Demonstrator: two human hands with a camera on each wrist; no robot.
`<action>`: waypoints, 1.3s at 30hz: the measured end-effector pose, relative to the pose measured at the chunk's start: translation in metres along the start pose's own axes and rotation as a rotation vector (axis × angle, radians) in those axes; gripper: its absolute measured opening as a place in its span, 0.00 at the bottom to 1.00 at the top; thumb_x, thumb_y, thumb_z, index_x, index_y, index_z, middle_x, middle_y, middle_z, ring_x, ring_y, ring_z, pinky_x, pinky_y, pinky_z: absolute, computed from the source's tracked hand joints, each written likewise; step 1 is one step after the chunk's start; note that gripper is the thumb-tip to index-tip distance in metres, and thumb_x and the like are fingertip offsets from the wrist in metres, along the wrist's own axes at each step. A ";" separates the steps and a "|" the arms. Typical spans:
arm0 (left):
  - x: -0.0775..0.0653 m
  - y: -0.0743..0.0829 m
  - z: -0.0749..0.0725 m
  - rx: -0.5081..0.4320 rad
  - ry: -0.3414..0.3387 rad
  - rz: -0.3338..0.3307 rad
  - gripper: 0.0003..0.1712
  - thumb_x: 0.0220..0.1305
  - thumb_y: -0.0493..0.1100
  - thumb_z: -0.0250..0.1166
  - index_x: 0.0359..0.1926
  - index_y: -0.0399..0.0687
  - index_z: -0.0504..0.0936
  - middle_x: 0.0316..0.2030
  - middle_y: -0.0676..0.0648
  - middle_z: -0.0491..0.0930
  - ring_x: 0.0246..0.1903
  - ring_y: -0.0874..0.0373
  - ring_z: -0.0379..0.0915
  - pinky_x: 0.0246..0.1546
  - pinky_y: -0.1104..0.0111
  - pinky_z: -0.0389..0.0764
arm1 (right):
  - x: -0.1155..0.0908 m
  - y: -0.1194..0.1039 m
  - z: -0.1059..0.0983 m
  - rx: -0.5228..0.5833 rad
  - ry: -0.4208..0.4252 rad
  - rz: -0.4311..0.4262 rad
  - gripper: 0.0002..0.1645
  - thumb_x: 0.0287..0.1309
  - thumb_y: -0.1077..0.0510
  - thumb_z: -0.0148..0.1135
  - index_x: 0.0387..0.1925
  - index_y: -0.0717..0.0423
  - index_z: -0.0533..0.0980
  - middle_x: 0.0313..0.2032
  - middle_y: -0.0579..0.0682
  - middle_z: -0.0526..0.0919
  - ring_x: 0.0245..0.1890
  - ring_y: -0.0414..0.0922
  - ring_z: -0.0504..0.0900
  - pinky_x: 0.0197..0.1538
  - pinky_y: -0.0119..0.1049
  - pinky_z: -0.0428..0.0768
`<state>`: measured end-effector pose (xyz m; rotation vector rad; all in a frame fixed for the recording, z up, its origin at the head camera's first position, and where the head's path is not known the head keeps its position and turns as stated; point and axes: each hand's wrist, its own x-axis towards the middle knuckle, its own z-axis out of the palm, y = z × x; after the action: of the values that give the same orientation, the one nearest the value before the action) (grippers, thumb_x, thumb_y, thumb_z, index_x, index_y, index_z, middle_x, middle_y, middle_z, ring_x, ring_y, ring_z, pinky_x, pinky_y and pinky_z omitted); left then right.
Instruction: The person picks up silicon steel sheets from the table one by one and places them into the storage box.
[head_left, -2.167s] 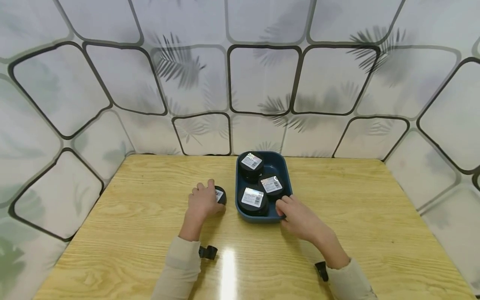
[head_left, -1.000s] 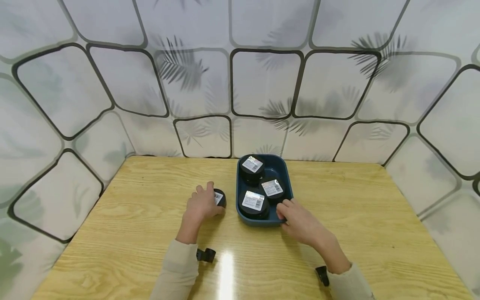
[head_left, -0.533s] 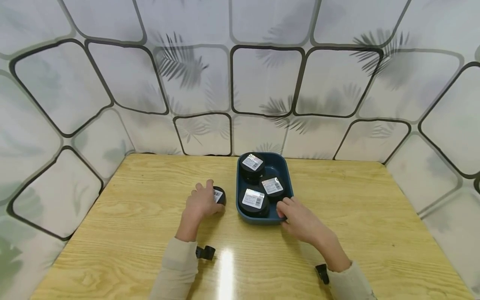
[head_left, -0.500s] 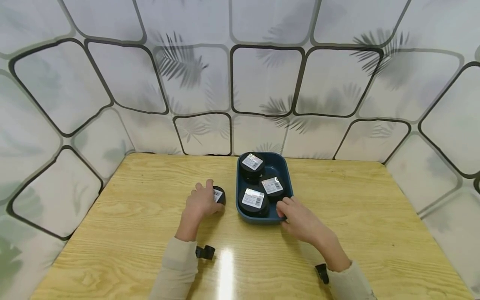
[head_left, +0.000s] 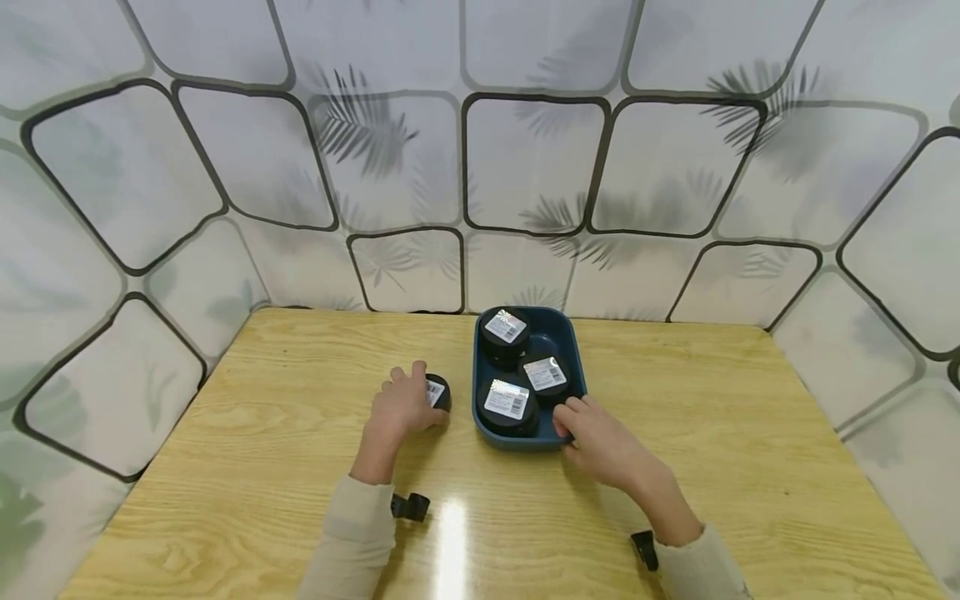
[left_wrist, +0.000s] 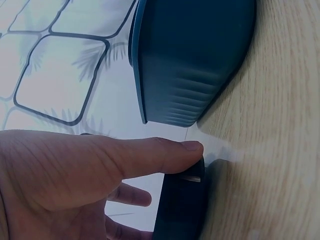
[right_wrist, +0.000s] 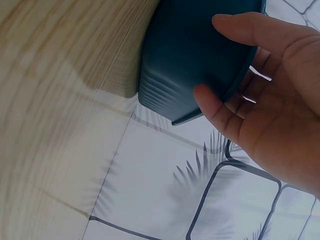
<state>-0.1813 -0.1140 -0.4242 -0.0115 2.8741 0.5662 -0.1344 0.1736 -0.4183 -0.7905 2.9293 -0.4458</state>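
My left hand grips a round, flat black container with a white label on its top, on the table left of the bin. In the left wrist view the thumb presses the near side of this container, with other fingers on its far side. My right hand holds the blue plastic bin by its rim at the near right corner. The right wrist view shows the thumb on the outside of the bin wall, with some fingers hidden behind the rim.
Inside the bin sit labelled black containers like the held one: one at the back left, one at the middle right and one at the front left. The wooden table meets a patterned backdrop behind the bin.
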 end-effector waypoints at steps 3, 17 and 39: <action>0.000 -0.001 0.000 0.000 0.002 0.000 0.53 0.51 0.52 0.77 0.70 0.38 0.60 0.49 0.30 0.69 0.42 0.40 0.70 0.37 0.50 0.76 | 0.000 0.000 0.001 -0.005 0.007 -0.003 0.19 0.51 0.68 0.69 0.27 0.48 0.67 0.29 0.43 0.65 0.33 0.42 0.63 0.37 0.36 0.66; 0.000 -0.001 0.000 -0.002 0.004 -0.001 0.51 0.51 0.53 0.77 0.70 0.38 0.61 0.48 0.30 0.69 0.41 0.40 0.70 0.37 0.50 0.76 | -0.002 0.000 0.002 -0.008 0.035 -0.031 0.21 0.49 0.69 0.70 0.27 0.48 0.66 0.29 0.42 0.65 0.33 0.42 0.62 0.36 0.36 0.65; 0.002 -0.003 0.000 -0.003 0.015 -0.001 0.52 0.50 0.53 0.77 0.70 0.39 0.61 0.49 0.30 0.69 0.41 0.40 0.71 0.36 0.50 0.76 | -0.001 0.000 0.001 -0.013 0.036 -0.032 0.21 0.49 0.68 0.72 0.27 0.48 0.66 0.29 0.42 0.65 0.32 0.42 0.63 0.36 0.36 0.66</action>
<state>-0.1828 -0.1165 -0.4255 -0.0180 2.8880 0.5726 -0.1328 0.1737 -0.4193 -0.8403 2.9592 -0.4482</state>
